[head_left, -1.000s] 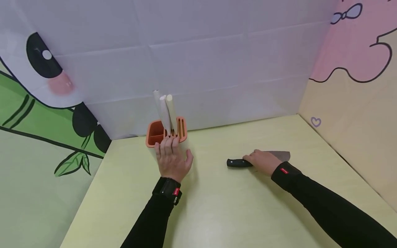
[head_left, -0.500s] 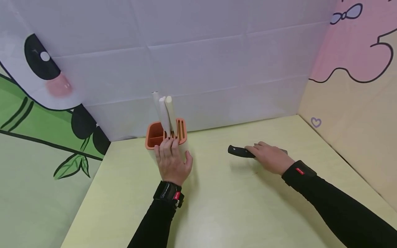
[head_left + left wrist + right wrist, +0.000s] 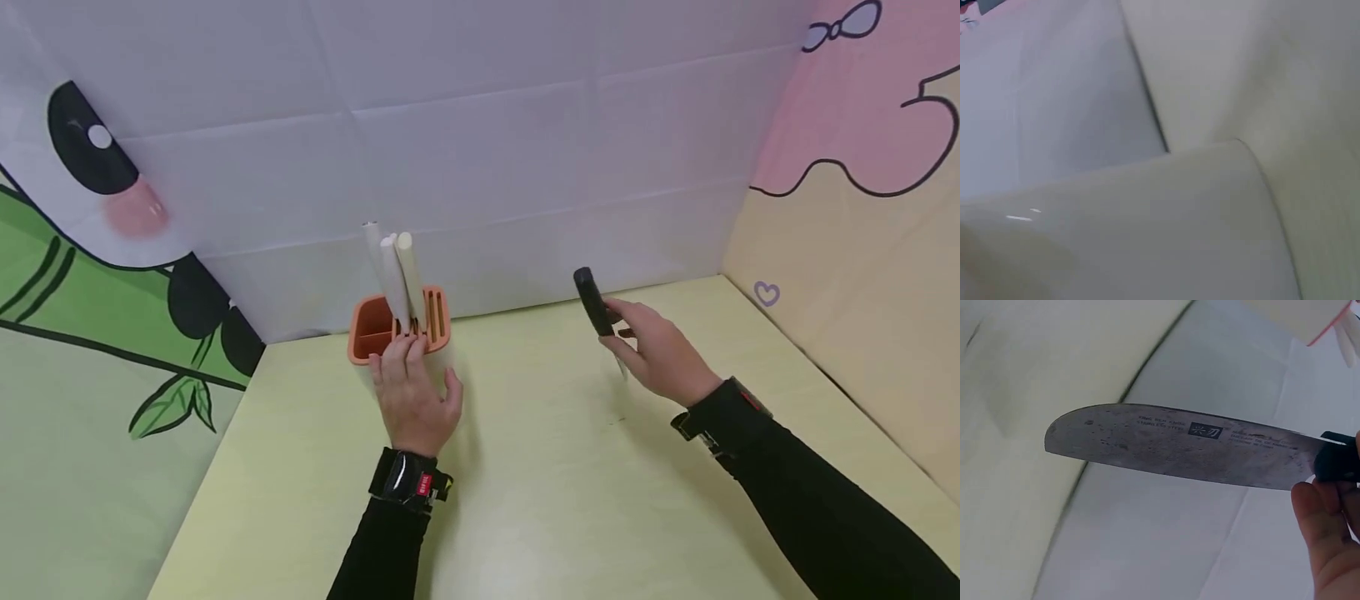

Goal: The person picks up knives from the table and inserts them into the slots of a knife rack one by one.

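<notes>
My right hand (image 3: 660,350) pinches a kitchen knife (image 3: 591,298) by its black handle, held above the table with the handle end up. In the right wrist view, the broad grey blade (image 3: 1166,440) stretches leftward, with a small printed mark on it. My left hand (image 3: 414,404) rests with extended fingers against the front of a knife holder (image 3: 352,357), fingertips at its orange rim. Several white handles (image 3: 395,279) stand upright in the holder. To their right are narrow slots (image 3: 437,310); to their left, a larger divided compartment. The holder's pale wall (image 3: 1147,237) fills the lower left wrist view.
The pale wooden table (image 3: 540,500) meets a whitish wall sheet (image 3: 525,167) close behind the holder. A printed panel (image 3: 847,275) borders the table at right, and a green printed one (image 3: 90,308) at left.
My right hand has lifted the kitchen knife off the table and turned it from lying flat to handle up, blade pointing down. My left hand has stayed on the knife holder.
</notes>
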Available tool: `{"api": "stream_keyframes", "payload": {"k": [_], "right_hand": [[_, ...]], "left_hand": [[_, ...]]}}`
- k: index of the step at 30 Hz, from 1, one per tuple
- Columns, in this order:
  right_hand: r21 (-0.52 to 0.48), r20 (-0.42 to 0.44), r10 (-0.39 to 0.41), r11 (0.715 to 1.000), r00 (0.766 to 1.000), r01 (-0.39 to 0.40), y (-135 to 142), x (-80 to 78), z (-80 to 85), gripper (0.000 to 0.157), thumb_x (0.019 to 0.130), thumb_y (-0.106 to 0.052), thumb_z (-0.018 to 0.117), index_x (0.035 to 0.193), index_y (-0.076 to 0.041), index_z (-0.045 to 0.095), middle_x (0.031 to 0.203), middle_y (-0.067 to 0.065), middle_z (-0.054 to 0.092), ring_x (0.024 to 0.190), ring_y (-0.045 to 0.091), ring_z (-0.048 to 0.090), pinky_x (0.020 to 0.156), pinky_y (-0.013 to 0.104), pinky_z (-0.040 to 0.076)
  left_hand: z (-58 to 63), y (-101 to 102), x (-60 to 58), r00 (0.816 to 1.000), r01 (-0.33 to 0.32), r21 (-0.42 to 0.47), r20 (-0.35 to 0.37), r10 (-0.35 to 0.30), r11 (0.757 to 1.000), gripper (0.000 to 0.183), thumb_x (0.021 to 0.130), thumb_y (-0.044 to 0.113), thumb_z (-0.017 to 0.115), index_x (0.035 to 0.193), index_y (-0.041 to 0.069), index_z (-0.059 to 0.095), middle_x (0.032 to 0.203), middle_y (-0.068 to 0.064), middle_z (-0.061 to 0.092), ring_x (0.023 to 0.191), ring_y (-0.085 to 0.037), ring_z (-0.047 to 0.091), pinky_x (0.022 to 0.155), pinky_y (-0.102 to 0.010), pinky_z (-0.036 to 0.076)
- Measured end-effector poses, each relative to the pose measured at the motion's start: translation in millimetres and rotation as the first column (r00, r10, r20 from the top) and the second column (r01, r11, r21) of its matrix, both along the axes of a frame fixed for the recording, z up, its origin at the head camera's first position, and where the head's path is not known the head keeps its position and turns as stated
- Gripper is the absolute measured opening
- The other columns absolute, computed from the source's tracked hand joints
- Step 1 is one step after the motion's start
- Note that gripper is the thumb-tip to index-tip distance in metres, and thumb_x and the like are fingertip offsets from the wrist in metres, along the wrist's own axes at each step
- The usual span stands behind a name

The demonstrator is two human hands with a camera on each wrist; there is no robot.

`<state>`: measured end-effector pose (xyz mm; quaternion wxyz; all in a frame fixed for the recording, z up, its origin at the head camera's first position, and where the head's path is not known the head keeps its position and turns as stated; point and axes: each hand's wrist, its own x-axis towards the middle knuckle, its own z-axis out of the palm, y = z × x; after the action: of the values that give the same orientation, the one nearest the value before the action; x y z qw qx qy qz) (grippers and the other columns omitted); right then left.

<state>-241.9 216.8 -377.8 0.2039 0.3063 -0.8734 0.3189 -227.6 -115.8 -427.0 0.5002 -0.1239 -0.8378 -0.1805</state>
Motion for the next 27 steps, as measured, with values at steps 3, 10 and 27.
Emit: {"api": "stream_keyframes", "payload": {"k": [3, 10, 27], "right_hand": [[-0.215, 0.038, 0.047, 0.976, 0.998, -0.038, -12.1, -3.2, -3.7, 0.051, 0.088, 0.005, 0.068, 0.135, 0.002, 0.05, 0.112, 0.012, 0.063, 0.104, 0.021, 0.059, 0.083, 0.031, 0.054], [-0.528, 0.127, 0.105, 0.849, 0.986, -0.022, -44.2, -2.3, -11.4, 0.049, 0.09, 0.011, 0.062, 0.136, 0.007, 0.046, 0.115, 0.022, 0.06, 0.105, 0.016, 0.057, 0.081, 0.022, 0.053], [-0.7, 0.306, 0.303, 0.715, 0.902, -0.003, -87.9, 27.9, -1.1, 0.044, 0.094, -0.003, 0.063, 0.136, 0.0, 0.049, 0.111, 0.024, 0.063, 0.101, 0.025, 0.063, 0.086, 0.032, 0.054]], "left_hand": [[5.3, 4.2, 4.3, 0.998, 0.042, 0.091, -0.057, -0.037, 0.995, 0.049, 0.078, 0.017, 0.064, 0.121, -0.004, 0.052, 0.124, -0.021, 0.053, 0.119, -0.037, 0.048, 0.105, -0.056, 0.032], [18.0, 34.8, 17.4, 0.972, 0.216, 0.197, -0.136, -0.192, 0.956, 0.032, 0.084, 0.015, 0.059, 0.109, -0.004, 0.062, 0.109, -0.018, 0.063, 0.103, -0.034, 0.059, 0.091, -0.042, 0.048], [14.8, 76.0, 26.1, 0.877, 0.432, 0.171, 0.148, -0.456, 0.886, 0.039, 0.089, 0.025, 0.066, 0.119, 0.001, 0.062, 0.112, -0.01, 0.066, 0.105, -0.024, 0.062, 0.089, -0.037, 0.051]]}}
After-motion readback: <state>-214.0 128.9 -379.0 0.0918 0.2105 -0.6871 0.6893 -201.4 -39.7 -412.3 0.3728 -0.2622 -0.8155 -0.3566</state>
